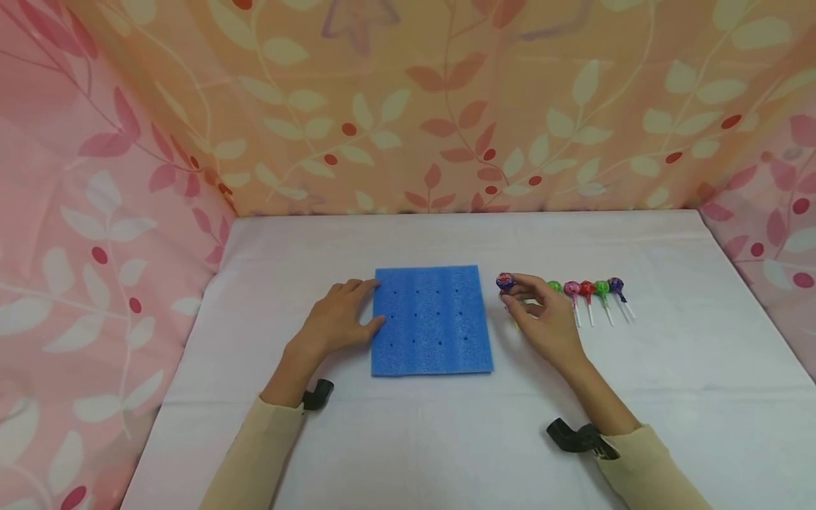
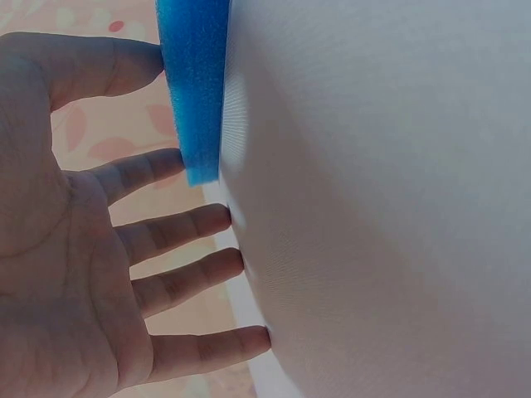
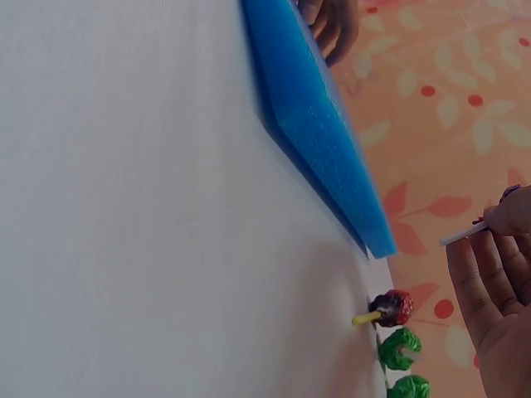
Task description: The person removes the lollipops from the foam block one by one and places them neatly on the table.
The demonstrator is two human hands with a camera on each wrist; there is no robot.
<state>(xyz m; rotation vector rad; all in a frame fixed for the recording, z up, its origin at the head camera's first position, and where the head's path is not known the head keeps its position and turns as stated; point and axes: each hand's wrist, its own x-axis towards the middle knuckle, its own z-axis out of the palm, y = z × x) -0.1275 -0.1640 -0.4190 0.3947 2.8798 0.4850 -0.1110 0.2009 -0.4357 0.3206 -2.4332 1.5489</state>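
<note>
A blue foam block (image 1: 427,326) with rows of small holes lies flat on the white-covered table. My left hand (image 1: 336,320) touches its left edge with thumb and fingertips, fingers spread; in the left wrist view the fingers (image 2: 178,282) are nearly straight. To the block's right, my right hand (image 1: 550,322) pinches a purple-wrapped lollipop (image 1: 505,281) above the table. Its white stick (image 3: 463,235) shows in the right wrist view, while the wrapper is mostly hidden by the thumb. Beneath that hand lies a red-and-dark lollipop (image 3: 393,308) with a yellow stick.
Right of my right hand, more lollipops lie in a row: green (image 1: 554,286), pink (image 1: 571,288), red (image 1: 586,288), another green (image 1: 602,287) and purple (image 1: 615,285). Floral curtains (image 1: 382,142) hang behind the table and on both sides.
</note>
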